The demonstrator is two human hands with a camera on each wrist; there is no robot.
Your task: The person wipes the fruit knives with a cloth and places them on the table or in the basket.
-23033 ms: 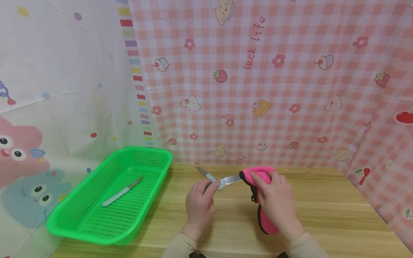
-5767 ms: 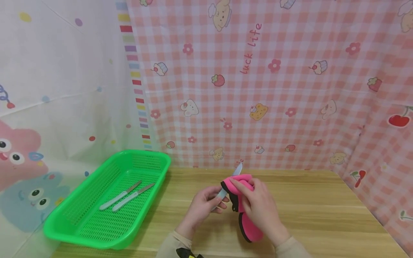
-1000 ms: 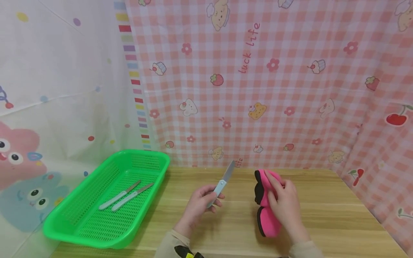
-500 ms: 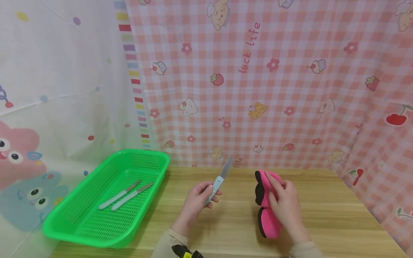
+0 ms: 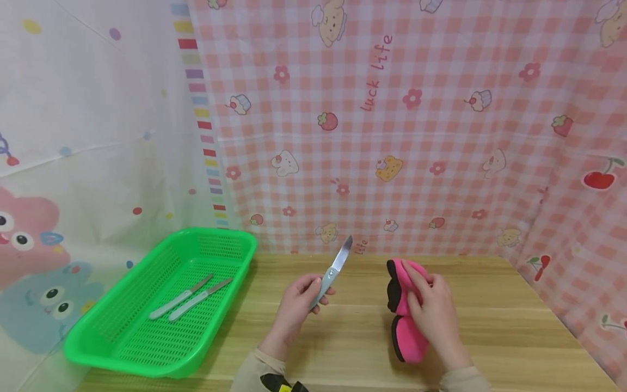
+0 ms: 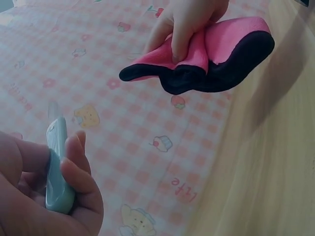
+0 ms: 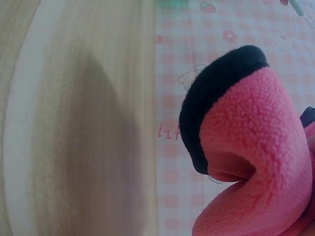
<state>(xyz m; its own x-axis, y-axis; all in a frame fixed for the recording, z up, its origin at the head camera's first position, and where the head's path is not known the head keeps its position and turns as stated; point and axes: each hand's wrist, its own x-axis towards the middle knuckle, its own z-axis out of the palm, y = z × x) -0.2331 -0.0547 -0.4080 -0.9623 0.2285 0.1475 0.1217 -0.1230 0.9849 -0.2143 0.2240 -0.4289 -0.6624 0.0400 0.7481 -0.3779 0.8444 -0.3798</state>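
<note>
In the head view my left hand (image 5: 292,306) grips a small knife (image 5: 329,276) by its pale blue handle, thumb on its side, blade pointing up and away. The left wrist view shows the handle (image 6: 59,172) between thumb and curled fingers; the blade is faint there. To the right, my right hand (image 5: 433,313) holds a folded pink fleece cloth (image 5: 410,338) with black edging, pinched between thumb and fingers. Cloth and blade are apart. In the right wrist view the fleece (image 7: 256,128) hangs in a loop, and the hand is mostly hidden.
A green plastic basket (image 5: 215,332) stands at the left of the wooden table (image 5: 352,362). Two similar knives (image 5: 181,304) lie side by side in it, blades toward the back right. Behind the table hangs a pink checked curtain (image 5: 313,109).
Earlier one knife lay in the basket and another on the table; now two lie in the basket. The cloth was wrapped on the held blade and has moved off right. Lately the knife has turned slightly.
</note>
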